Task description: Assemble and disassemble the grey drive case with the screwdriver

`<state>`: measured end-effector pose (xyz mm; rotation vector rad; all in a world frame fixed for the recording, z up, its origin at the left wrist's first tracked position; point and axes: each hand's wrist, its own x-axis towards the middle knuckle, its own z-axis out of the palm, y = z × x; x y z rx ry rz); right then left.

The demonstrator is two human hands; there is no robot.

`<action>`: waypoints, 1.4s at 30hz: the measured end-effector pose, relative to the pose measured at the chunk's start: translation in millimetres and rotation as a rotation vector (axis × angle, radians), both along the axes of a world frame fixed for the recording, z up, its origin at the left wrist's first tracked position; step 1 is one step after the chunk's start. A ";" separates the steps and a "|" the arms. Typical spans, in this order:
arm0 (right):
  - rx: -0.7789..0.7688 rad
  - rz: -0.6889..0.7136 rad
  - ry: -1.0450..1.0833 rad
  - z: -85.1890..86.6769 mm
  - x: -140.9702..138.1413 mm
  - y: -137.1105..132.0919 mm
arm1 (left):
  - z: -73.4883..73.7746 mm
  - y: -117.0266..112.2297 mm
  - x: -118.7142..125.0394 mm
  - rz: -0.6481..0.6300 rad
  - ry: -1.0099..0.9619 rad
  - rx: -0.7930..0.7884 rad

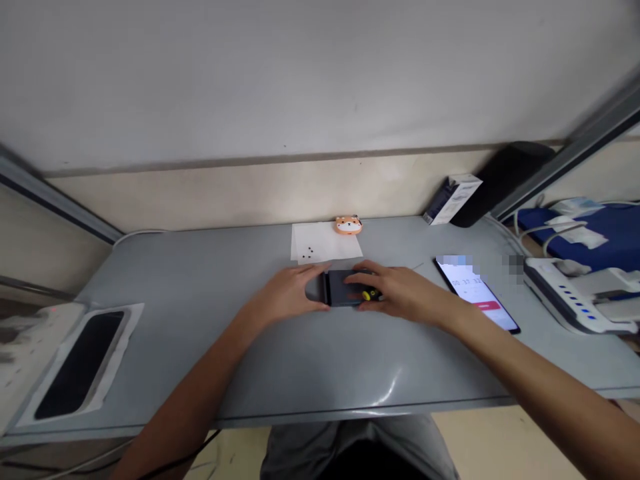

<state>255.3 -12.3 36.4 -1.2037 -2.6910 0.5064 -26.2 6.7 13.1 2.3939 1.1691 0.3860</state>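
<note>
Head view: a flat dark box (343, 290) lies on the grey tabletop (300, 360), between the person's two hands. The left hand (285, 293) curves around its left end, thumb and fingers bent into an arch and pinching it from the near and far sides, with a gap between palm and box. The right hand (405, 290) reaches over the right part, one fingertip on the top face and the thumb by the near edge; its curled fingers hold a yellow-and-black tool (371, 294) underneath.

Just beyond the box lies white paper (325, 241) bearing several tiny dark pieces (310, 252), with an orange animal-faced case (349, 226) at its far right corner. A lit phone (467, 283) lies to the right, near a white power strip (575, 310). Farther back, a carton (453, 199) leans against a black cylinder (505, 177). Well apart on the left, a black slab (83, 363) rests on a white sheet (117, 357).
</note>
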 end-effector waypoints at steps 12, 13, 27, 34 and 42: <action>-0.024 -0.526 1.439 14.6 -33.6 41.6 | 1.5 -6.6 6.7 -0.013 0.087 0.064; -0.097 -0.613 1.483 6.2 -34.6 46.7 | 3.1 -7.9 6.7 -0.016 0.084 0.079; -0.238 -0.639 1.134 -42.2 -50.6 49.4 | -2.8 -7.7 5.8 0.051 -0.074 0.244; -0.268 -0.614 1.040 -42.4 -47.7 48.7 | 0.7 -8.4 7.7 0.184 -0.132 0.186; -0.278 -0.620 1.065 -43.1 -48.4 49.3 | -7.8 -1.7 -1.3 0.071 -0.188 0.487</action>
